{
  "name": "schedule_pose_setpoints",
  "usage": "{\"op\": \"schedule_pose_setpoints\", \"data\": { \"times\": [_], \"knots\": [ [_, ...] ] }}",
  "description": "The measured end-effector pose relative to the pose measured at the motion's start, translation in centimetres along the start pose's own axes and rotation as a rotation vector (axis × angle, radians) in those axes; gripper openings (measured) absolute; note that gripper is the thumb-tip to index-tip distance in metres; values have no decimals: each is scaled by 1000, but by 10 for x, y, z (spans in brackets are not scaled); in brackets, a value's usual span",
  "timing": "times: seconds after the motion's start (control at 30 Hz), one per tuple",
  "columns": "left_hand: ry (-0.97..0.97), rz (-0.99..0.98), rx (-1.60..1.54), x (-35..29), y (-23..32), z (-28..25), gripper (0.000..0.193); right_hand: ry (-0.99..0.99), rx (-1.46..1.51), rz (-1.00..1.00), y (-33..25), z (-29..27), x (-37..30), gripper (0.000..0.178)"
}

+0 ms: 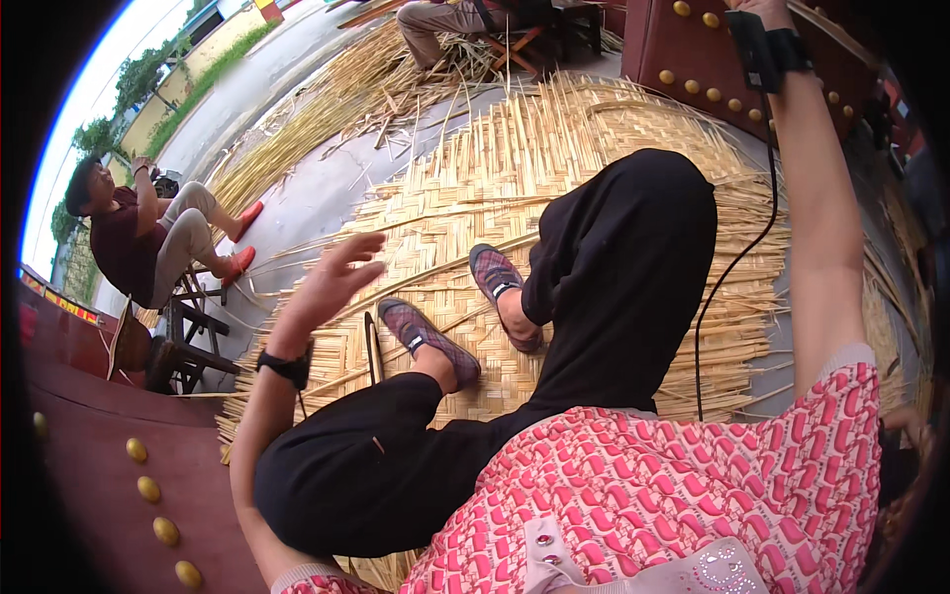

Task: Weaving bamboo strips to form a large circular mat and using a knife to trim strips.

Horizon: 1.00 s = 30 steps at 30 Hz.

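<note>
My left hand (332, 277) is raised in the air over the woven straw mat (515, 178), fingers spread, holding nothing; a black watch band sits on its wrist. My right arm reaches up to the top right, and my right hand (760, 10) is mostly cut off at the frame's upper edge, with a black strap and device on its wrist and a black cable hanging down from it. My legs in black trousers and my plaid shoes (430, 342) rest on the mat.
A dark red door with brass studs (109, 475) stands at the lower left, another (693, 49) at the top right. A seated person (139, 238) on a wooden chair is at the left; another sits at the top. Loose straw strips (327, 109) lie about.
</note>
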State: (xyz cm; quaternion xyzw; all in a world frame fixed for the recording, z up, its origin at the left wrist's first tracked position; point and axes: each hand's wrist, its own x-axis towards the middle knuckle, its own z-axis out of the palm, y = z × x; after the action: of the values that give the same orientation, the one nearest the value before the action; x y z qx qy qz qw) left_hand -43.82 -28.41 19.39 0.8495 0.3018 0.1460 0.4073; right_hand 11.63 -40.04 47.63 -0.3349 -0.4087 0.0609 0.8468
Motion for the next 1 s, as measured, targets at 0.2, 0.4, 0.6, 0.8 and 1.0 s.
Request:
{"op": "schedule_pose_setpoints", "data": {
  "times": [0.2,0.4,0.6,0.8,1.0],
  "knots": [
    [-269,282,94,58,99,55,48,-66,727,384,115,-42,-11,23],
    [215,343,-179,101,84,55,101,147,719,813,147,77,-241,20],
    [84,677,-376,112,100,56,67,108,466,915,179,55,-317,24],
    [399,496,-819,127,57,50,20,-419,124,1237,138,66,-331,31],
    [754,126,-917,134,28,44,19,-854,-888,-388,161,33,-274,35]
  ]
}}
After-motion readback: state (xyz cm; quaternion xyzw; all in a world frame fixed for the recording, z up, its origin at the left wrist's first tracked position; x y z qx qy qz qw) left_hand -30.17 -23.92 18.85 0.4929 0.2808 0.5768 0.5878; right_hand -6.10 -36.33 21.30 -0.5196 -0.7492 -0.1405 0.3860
